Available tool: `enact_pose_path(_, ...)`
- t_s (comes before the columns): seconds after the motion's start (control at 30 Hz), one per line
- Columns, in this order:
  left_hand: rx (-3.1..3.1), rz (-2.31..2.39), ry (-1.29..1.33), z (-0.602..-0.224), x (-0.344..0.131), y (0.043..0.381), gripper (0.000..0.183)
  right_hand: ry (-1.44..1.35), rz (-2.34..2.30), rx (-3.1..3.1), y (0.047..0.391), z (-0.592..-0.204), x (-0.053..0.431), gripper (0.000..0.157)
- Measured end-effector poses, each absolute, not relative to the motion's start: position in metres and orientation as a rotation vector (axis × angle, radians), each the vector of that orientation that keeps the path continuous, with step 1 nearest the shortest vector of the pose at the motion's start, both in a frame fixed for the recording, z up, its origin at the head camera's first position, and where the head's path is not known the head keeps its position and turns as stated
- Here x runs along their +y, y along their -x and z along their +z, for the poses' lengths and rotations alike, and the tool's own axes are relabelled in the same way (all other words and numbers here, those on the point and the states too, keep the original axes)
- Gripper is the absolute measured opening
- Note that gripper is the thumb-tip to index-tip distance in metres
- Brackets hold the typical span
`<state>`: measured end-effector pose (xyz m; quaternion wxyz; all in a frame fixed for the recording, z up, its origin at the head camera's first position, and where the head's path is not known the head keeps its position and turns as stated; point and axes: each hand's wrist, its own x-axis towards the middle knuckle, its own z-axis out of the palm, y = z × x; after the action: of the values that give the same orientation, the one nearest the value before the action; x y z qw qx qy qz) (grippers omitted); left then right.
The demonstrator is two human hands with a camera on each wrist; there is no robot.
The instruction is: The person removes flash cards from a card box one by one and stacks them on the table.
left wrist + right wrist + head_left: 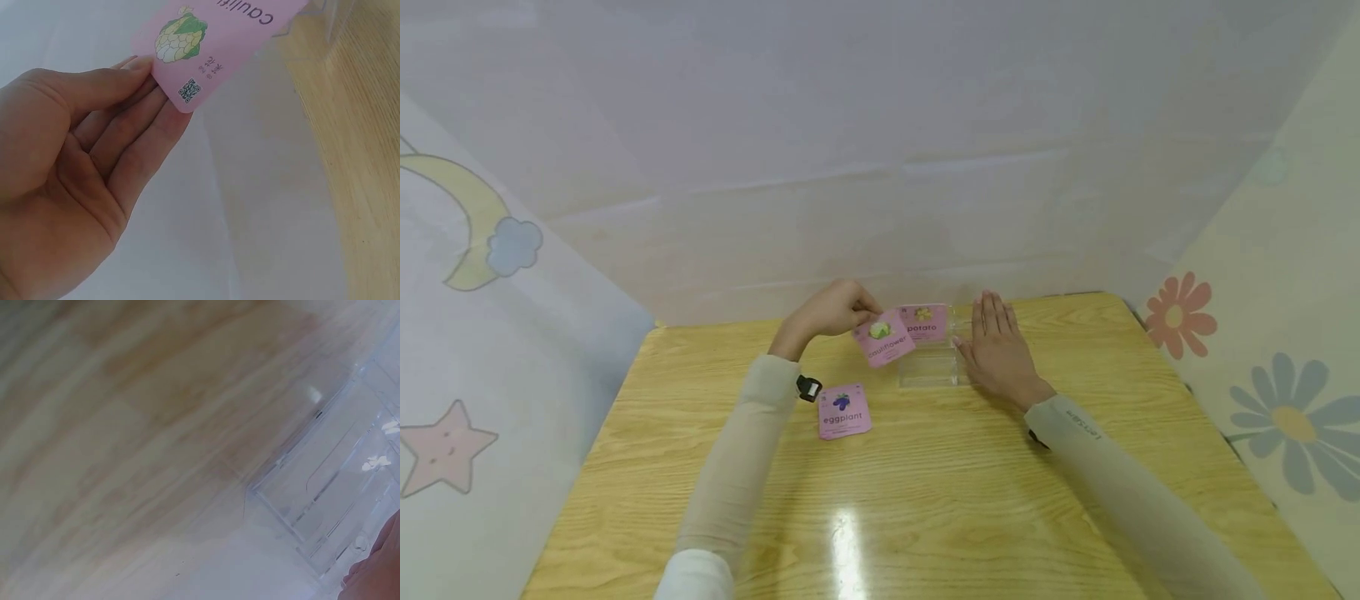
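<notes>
I count three pink, square, printed cards. The first, a pink card lettered "cauliflower" [886,340], is raised just in front of a clear plastic tiered stand [928,375], pinched by one corner between the thumb and fingers of the left hand [831,308]. My left wrist view shows one QR code [189,90] on it, beside two Chinese characters. The second, a pink card reading "potato" [928,325], stands upright in the stand's back tier, partly overlapped by the first. The third, a pink card reading "eggplant" [844,412], lies face up on the yellow wood-grain table [925,500]. The right hand [1002,354] grips nothing; its fingers are straight beside the stand's right side, though I cannot tell whether they touch it. One word on the beige right sleeve [1120,475] is illegible to me. Outward, the walls carry one yellow moon [482,212], one pink star [447,450] and two large flowers [1296,423].
</notes>
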<state>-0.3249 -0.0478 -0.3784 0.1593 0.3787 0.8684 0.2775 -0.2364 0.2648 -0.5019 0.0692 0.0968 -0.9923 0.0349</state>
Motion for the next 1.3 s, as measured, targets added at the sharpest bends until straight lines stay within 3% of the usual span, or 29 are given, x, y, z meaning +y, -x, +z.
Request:
enact_pose_path(0.67, 2.262, 0.937, -0.781, -0.407, -0.088, 0.337, 0.03, -0.314, 0.093, -2.971, 0.239, -0.502, 0.266, 0.082)
enact_pose_path(1.3, 2.063, 0.852, -0.697, -0.451, -0.097, 0.336, 0.019, -0.306, 0.09, -2.972, 0.239, -0.503, 0.264, 0.082)
